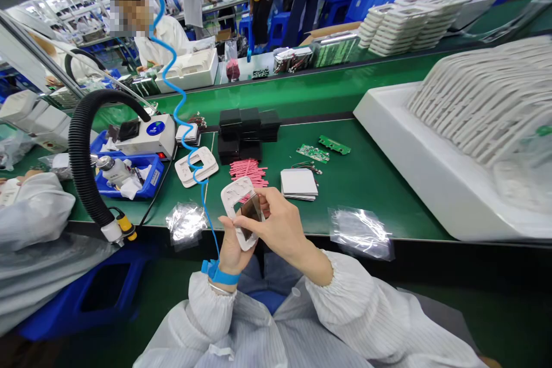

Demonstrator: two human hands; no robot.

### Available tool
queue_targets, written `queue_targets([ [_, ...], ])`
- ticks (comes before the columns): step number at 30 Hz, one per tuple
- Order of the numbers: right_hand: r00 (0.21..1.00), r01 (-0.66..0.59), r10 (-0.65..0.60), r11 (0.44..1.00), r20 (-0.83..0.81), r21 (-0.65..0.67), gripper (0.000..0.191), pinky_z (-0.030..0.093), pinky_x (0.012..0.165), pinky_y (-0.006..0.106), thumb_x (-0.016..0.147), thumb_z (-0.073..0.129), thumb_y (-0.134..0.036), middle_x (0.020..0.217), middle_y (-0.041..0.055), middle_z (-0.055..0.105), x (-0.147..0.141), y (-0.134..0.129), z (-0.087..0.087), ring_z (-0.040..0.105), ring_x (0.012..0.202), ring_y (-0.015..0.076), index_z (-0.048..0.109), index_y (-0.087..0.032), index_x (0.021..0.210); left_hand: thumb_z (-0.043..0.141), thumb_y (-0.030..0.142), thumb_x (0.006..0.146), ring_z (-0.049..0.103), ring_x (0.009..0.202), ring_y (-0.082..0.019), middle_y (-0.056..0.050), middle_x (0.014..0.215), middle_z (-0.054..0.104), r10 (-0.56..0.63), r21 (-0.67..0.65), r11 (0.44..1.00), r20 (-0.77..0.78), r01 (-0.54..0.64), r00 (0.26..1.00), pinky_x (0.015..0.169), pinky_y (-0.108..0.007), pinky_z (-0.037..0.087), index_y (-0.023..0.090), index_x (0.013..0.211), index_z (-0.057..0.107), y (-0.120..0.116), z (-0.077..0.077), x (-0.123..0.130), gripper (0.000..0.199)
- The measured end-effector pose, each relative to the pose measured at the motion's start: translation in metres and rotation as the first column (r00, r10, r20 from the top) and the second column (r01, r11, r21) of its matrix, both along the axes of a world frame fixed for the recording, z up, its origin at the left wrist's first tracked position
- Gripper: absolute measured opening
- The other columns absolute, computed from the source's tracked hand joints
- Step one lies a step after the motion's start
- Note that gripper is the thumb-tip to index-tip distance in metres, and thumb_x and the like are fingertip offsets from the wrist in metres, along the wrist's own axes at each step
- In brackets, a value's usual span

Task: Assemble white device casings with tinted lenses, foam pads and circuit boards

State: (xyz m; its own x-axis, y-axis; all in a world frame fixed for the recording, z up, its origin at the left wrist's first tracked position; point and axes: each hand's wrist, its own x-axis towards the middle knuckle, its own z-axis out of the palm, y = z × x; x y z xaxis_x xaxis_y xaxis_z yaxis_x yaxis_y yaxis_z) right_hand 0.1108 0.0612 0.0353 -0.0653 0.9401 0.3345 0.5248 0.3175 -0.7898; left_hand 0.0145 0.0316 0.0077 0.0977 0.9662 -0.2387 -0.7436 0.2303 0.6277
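Note:
A white plastic housing [236,188] with rounded corners and a rectangular window is tilted above the bench's front edge. My left hand [233,248] grips it from below, thumb on its near side. Between the fingers of my right hand [281,223] is a dark, glossy rectangular panel [251,214], which overlaps the window. I cannot tell whether the panel is seated in it. Just behind the housing lie pink strips [249,171]. A blue wrist strap [221,273] with a coiled cord circles my left wrist.
Stacked black parts [241,129], white cards [299,183] and green circuit boards [314,153] lie on the bench. Similar white housings [196,167] sit to the left, by a black fume hose [80,155]. A white foam tray [397,109] stands right. A co-worker's sleeve [34,207] is at left.

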Motion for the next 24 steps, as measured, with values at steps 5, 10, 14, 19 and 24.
queue_targets([
  [5, 0.999, 0.023, -0.021, 0.999, 0.036, -0.041, 0.053, 0.047, 0.059, 0.034, 0.061, 0.070, -0.059, 0.077, 0.0051, 0.062, 0.002, 0.000, 0.001, 0.059, 0.068, 0.0215, 0.055, -0.020, 0.092, 0.048, 0.074, 0.068, 0.036, 0.130, -0.032, -0.013, 0.127, 0.056, -0.034, -0.042, 0.998, 0.027, 0.035, 0.999, 0.102, -0.042, 0.038, 0.017, 0.121, 0.056, -0.001, -0.003, 0.001, 0.078],
  [10, 0.997, -0.047, 0.047, 0.999, 0.069, 0.005, 0.047, 0.048, 0.069, 0.039, 0.069, 0.067, -0.053, 0.089, 0.0084, 0.062, 0.009, -0.001, 0.006, 0.058, 0.081, 0.0249, 0.058, -0.021, 0.103, 0.042, 0.078, 0.068, 0.043, 0.124, -0.035, -0.016, 0.119, 0.060, -0.116, -0.072, 0.990, 0.118, 0.125, 0.986, 0.098, -0.047, 0.039, 0.012, 0.117, 0.058, 0.003, -0.002, -0.005, 0.083],
  [14, 1.000, -0.020, 0.021, 0.999, 0.019, -0.040, 0.043, 0.049, 0.072, 0.038, 0.079, 0.058, -0.047, 0.096, 0.0093, 0.061, 0.040, 0.013, 0.005, 0.058, 0.082, 0.0230, 0.056, -0.020, 0.112, 0.029, 0.083, 0.067, 0.056, 0.105, -0.037, -0.019, 0.111, 0.062, -0.237, -0.065, 0.965, 0.208, 0.255, 0.949, 0.084, -0.052, 0.045, 0.009, 0.110, 0.061, 0.005, 0.001, -0.015, 0.091],
  [19, 0.904, -0.069, 0.092, 0.995, 0.417, -0.070, 0.064, 0.042, 0.086, 0.049, 0.063, 0.073, -0.040, 0.117, 0.0148, 0.055, 0.098, 0.059, -0.012, 0.048, 0.107, 0.0353, 0.053, -0.018, 0.119, 0.026, 0.085, 0.066, 0.052, 0.110, -0.038, -0.021, 0.123, 0.055, -0.303, 0.016, 0.952, 0.191, 0.306, 0.934, 0.084, -0.052, 0.043, 0.010, 0.119, 0.056, 0.000, -0.004, -0.024, 0.097],
  [24, 0.825, -0.082, 0.188, 0.973, 0.532, -0.216, 0.069, 0.042, 0.082, 0.044, 0.056, 0.076, -0.035, 0.108, 0.0124, 0.054, 0.123, 0.089, -0.029, 0.049, 0.101, 0.0327, 0.052, -0.017, 0.118, 0.049, 0.072, 0.069, 0.045, 0.120, -0.038, -0.020, 0.129, 0.051, -0.314, 0.092, 0.948, 0.107, 0.305, 0.943, 0.092, -0.053, 0.039, 0.013, 0.125, 0.051, -0.006, -0.007, -0.031, 0.082],
])
